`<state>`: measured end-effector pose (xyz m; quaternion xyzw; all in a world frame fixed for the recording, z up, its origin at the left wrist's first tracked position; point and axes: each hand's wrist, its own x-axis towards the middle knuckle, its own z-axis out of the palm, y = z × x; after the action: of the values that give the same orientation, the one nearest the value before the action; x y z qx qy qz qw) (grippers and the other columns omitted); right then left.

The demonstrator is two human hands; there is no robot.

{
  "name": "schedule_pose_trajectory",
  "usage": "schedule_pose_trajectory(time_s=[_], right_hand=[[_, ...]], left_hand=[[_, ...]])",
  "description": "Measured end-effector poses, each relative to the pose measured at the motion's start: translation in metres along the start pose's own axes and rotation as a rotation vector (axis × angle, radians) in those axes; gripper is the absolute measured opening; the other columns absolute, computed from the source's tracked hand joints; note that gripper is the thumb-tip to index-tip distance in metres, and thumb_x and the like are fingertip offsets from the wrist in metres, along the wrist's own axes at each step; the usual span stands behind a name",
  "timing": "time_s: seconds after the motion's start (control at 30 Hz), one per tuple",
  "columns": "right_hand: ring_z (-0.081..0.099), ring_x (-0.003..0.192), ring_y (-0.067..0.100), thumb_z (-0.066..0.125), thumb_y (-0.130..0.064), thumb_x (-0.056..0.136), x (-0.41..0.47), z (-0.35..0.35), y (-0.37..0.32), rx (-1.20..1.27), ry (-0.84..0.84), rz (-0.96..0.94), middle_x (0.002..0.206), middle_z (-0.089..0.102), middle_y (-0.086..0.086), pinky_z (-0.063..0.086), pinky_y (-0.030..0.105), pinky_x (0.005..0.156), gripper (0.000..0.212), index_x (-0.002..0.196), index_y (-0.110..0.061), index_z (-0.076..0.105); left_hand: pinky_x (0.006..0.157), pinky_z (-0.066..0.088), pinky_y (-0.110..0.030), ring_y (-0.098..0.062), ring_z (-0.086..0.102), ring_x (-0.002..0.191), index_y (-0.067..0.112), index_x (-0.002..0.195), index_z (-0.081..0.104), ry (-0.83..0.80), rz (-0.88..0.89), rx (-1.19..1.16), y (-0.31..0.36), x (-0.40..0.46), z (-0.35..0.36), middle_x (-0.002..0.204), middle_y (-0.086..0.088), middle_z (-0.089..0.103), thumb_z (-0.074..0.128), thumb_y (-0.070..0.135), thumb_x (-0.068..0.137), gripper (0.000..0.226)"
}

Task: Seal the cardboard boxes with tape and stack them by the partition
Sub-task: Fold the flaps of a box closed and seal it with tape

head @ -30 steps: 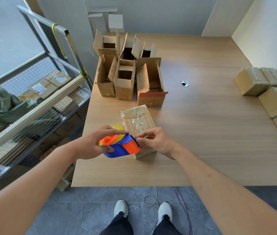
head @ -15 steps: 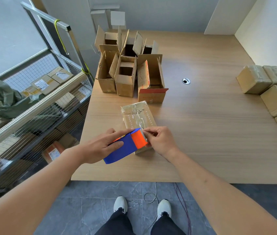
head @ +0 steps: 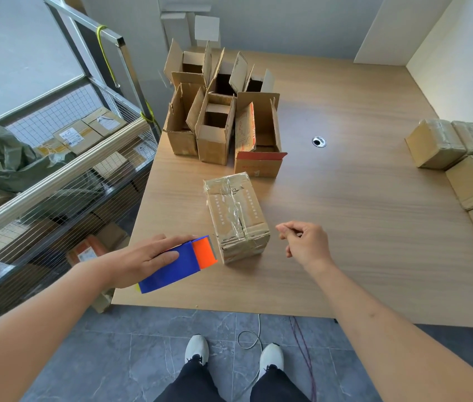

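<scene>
A taped cardboard box (head: 238,216) lies on the wooden table (head: 360,216) near its front edge, clear tape crossing its top and near end. Just left of it, my left hand (head: 139,259) holds a blue and orange tape dispenser (head: 180,262), whose toothed orange end sits close to the box's near left corner. To the right of the box my right hand (head: 306,242) hovers with loosely curled fingers, holding nothing and apart from the box. Several open boxes (head: 215,123) stand with flaps up at the back left. Several sealed boxes (head: 438,143) lie along the white partition (head: 461,71) at the right.
A wire-mesh cart (head: 55,184) with parcels and a green bag stands against the table's left side. A round cable hole (head: 319,141) sits mid-table. Cables (head: 299,343) lie on the tiled floor by my feet. Bare tabletop stretches between the taped box and the sealed boxes.
My right hand has let go of the box's near end and drawn back to the right. My left hand has pulled the dispenser away to the left and lower.
</scene>
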<state>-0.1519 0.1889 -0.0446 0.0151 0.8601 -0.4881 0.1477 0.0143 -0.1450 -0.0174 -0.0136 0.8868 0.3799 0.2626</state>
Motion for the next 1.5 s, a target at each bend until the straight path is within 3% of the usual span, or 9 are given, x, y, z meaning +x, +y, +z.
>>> schedule_pose_trajectory(time_s=[0.27,0.37,0.53,0.67,0.73,0.8,1.17,1.33,1.5], right_hand=[[0.051,0.040,0.012,0.073,-0.021,0.094,0.024,0.018,0.015,-0.013,-0.051,-0.003,0.074,0.074,-0.004,0.053,0.033,0.055,0.015,0.081,-0.028,0.077],[0.051,0.046,0.017,0.068,-0.019,0.097,0.031,0.028,0.029,-0.026,-0.082,0.012,0.078,0.073,0.011,0.056,0.042,0.059,0.017,0.083,-0.019,0.077],[0.059,0.101,0.023,0.048,-0.009,0.103,0.030,0.042,0.031,-0.123,-0.161,0.110,0.120,0.057,0.006,0.050,0.046,0.099,0.047,0.150,-0.013,0.048],[0.051,0.125,0.024,0.038,-0.012,0.094,0.018,0.040,0.003,-0.323,0.223,-0.441,0.136,0.052,0.006,0.043,0.039,0.104,0.054,0.145,-0.020,0.054],[0.038,0.144,0.026,0.037,-0.028,0.102,0.015,0.052,-0.006,-0.572,0.020,-0.820,0.156,0.041,0.008,0.033,0.043,0.116,0.052,0.153,-0.022,0.044],[0.009,0.157,0.023,0.029,-0.046,0.108,0.012,0.065,-0.005,-0.828,-0.288,-0.922,0.170,0.013,0.003,0.011,0.045,0.126,0.054,0.161,-0.035,0.023],[-0.004,0.157,0.019,0.014,-0.064,0.105,0.022,0.073,0.010,-1.012,-0.359,-0.891,0.171,0.000,-0.005,0.001,0.046,0.127,0.056,0.159,-0.050,0.003],[-0.009,0.157,0.017,0.010,-0.065,0.104,0.020,0.070,0.004,-1.008,-0.396,-0.843,0.171,-0.005,-0.008,-0.005,0.044,0.127,0.056,0.157,-0.053,-0.003],[-0.016,0.155,0.013,0.010,-0.067,0.103,0.021,0.069,0.000,-0.989,-0.438,-0.818,0.170,-0.011,-0.011,-0.009,0.041,0.126,0.056,0.155,-0.056,-0.007]], left_hand=[[0.096,0.042,-0.037,-0.006,0.057,0.105,0.072,0.144,0.024,0.005,-0.088,-0.012,-0.016,0.019,0.012,0.120,0.016,0.055,0.031,0.064,0.100,0.045],[0.097,0.042,-0.037,-0.009,0.055,0.109,0.075,0.142,0.024,0.007,-0.102,-0.027,-0.015,0.029,0.015,0.121,0.012,0.054,0.031,0.061,0.101,0.044],[0.087,0.040,-0.034,-0.011,0.056,0.101,0.075,0.142,0.024,-0.017,-0.082,-0.047,-0.013,0.037,0.019,0.110,0.008,0.052,0.032,0.057,0.104,0.042],[0.087,0.041,-0.034,-0.014,0.056,0.102,0.075,0.142,0.025,-0.015,-0.087,-0.096,-0.017,0.034,0.021,0.111,0.007,0.050,0.031,0.064,0.099,0.045],[0.087,0.041,-0.034,-0.014,0.056,0.101,0.074,0.142,0.026,-0.010,-0.082,-0.112,-0.018,0.034,0.022,0.112,0.007,0.050,0.031,0.063,0.099,0.045],[0.089,0.043,-0.035,-0.014,0.056,0.101,0.073,0.142,0.027,0.010,-0.080,-0.123,-0.020,0.033,0.025,0.110,0.007,0.051,0.032,0.062,0.099,0.045],[0.091,0.045,-0.032,-0.008,0.056,0.098,0.074,0.143,0.026,0.024,-0.085,-0.116,-0.045,0.020,0.028,0.110,0.008,0.053,0.034,0.067,0.098,0.046],[0.105,0.040,-0.037,-0.010,0.052,0.120,0.075,0.142,0.026,0.011,-0.096,-0.132,-0.043,0.030,0.032,0.133,0.011,0.053,0.033,0.066,0.101,0.043],[0.098,0.034,-0.012,0.016,0.045,0.120,0.082,0.131,0.029,0.007,-0.083,-0.146,-0.030,0.040,0.039,0.131,0.052,0.043,0.032,0.054,0.108,0.037]])
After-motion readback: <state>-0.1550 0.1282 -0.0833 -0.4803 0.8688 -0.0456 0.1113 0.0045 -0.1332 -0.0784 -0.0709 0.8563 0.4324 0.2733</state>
